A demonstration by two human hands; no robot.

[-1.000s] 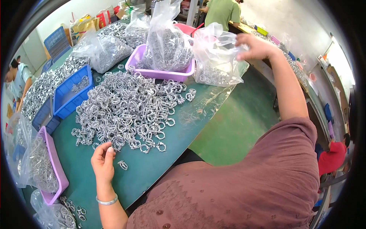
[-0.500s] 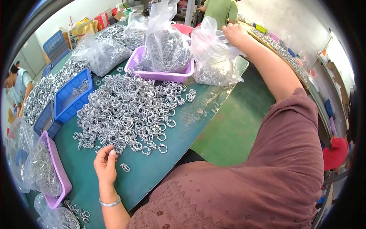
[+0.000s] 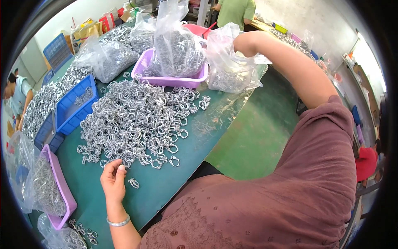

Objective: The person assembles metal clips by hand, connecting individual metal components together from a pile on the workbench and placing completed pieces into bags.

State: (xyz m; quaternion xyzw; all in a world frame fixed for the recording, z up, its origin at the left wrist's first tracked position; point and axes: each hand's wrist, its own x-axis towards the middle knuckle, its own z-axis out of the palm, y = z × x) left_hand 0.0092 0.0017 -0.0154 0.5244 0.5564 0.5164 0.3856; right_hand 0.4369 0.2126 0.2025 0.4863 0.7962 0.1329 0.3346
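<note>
A broad heap of grey ring-shaped clips (image 3: 132, 120) covers the middle of the green table. My left hand (image 3: 113, 176) rests at the heap's near edge, thumb pressed against curled fingers; whatever they pinch is too small to make out. One loose grey clip (image 3: 133, 183) lies just right of it. Stretched far out, my right hand (image 3: 247, 43) reaches down into the mouth of a clear plastic bag (image 3: 232, 68) with small grey pieces in its bottom. The bag's film and my wrist hide those fingers.
Behind the heap, a purple basket (image 3: 170, 82) holds a full bag of clips. Blue trays (image 3: 76, 108) and another purple basket (image 3: 62, 189) line the left side. Further bags (image 3: 107, 62) lie at the back. People work at the far left, at the back and at the right.
My right hand has gone from the bag's upper rim down into its mouth, the elbow swinging slightly outward. My left hand keeps its pinched pose by the heap.
</note>
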